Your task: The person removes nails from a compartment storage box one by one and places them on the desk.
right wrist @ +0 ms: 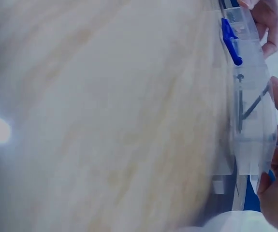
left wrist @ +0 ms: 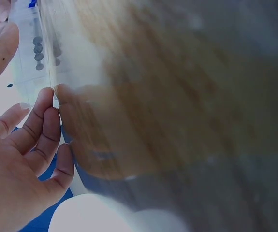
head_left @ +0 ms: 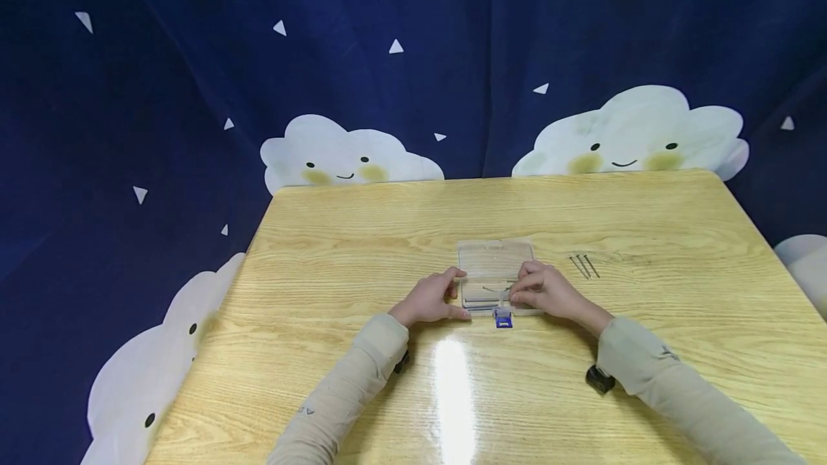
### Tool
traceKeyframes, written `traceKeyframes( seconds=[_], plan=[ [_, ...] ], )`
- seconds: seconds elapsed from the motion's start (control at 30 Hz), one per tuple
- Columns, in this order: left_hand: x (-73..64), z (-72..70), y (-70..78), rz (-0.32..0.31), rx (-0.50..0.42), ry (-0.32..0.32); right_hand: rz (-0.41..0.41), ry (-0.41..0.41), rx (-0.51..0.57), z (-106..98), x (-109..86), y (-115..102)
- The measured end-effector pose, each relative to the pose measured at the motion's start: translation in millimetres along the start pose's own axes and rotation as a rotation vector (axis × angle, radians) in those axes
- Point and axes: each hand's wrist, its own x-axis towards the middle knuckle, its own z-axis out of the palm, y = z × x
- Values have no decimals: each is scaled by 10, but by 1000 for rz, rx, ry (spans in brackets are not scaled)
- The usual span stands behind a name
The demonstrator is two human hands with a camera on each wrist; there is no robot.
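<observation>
Clear plastic compartment box (head_left: pixel 494 260) | on bench (head_left: pixel 329 235), lid open | left grip (head_left: pixel 431 296): half-closed round its left end | right grip (head_left: pixel 545 293): nearly closed, pinching tilted nail (right wrist: pixel 256 102) inside | risk: slack pinch could drop nail crosswise; left slip could shift box

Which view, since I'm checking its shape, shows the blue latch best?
Right wrist view: the blue latch looks largest, its outline clear. The head view shows it small, at the near edge of the clear box; the left wrist view has only a blue bit at its top.
</observation>
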Motion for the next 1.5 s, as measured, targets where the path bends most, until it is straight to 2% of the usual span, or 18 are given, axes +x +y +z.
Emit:
traceKeyframes(
  seconds=[0.17, 0.27, 0.47, 0.7, 0.9, 1.03, 1.17, 1.37, 1.5],
  plan=[
    [1, -3, 4, -4, 9, -1, 137, -10, 93, -98, 48, -213],
    [3, -5, 4, -7, 7, -5, 190, -15, 97, -145, 81, -326],
    [4, -16, 10, -3, -8, -7, 238, 1, 89, -178, 101, -386],
    [7, -3, 8, -5, 2, -10, 353, -19, 116, -237, 115, -396],
    [3, 4, 7, -3, 4, -11, 376, -20, 175, -240, 73, -251],
    [2, 3, 4, 0, 4, -8, 400, -8, 166, -228, 39, -106],
    [6, 3, -3, -3, 6, -4, 389, 4, 159, -251, 23, -42],
    [7, 4, -8, -6, -4, -4, 371, 8, 167, -323, 3, -30],
    [2, 2, -5, -6, -3, -6, 370, 14, 154, -403, 28, -207]
  ],
)
